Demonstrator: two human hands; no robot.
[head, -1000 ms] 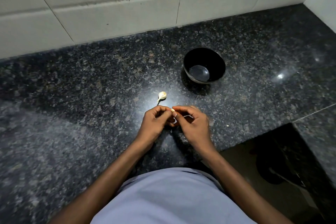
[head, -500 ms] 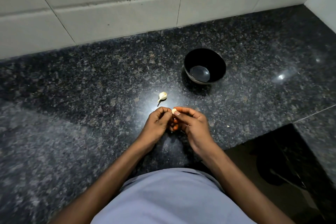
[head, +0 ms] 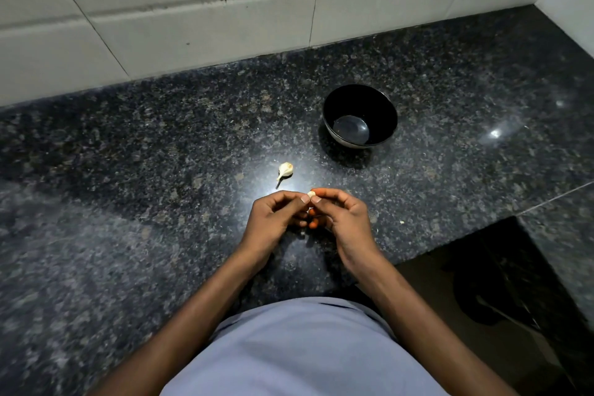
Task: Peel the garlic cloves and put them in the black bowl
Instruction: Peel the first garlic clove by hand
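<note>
Hands: the left hand (head: pixel 273 219) and right hand (head: pixel 345 219) were drawn together above the counter (head: pixel 128 186), fingers curled, fingertips meeting at a garlic clove (head: pixel 310 194).
Clove in hand: pale and small, it was pinched between both hands' fingertips – how much skin remained on it could not be told.
Second piece: a garlic piece with a stalk (head: pixel 284 169) lay on the counter at 11 o'clock from the hands, apart from them.
Black bowl (head: pixel 360 116): it stood at 1 o'clock from the hands, well apart, only a sheen at its bottom.
Scrap: a pale fleck (head: pixel 401 222) lay at 3 o'clock of the right hand.
Writing: none could be read – the tiled wall (head: pixel 193 26) carried only dark smudges.
</note>
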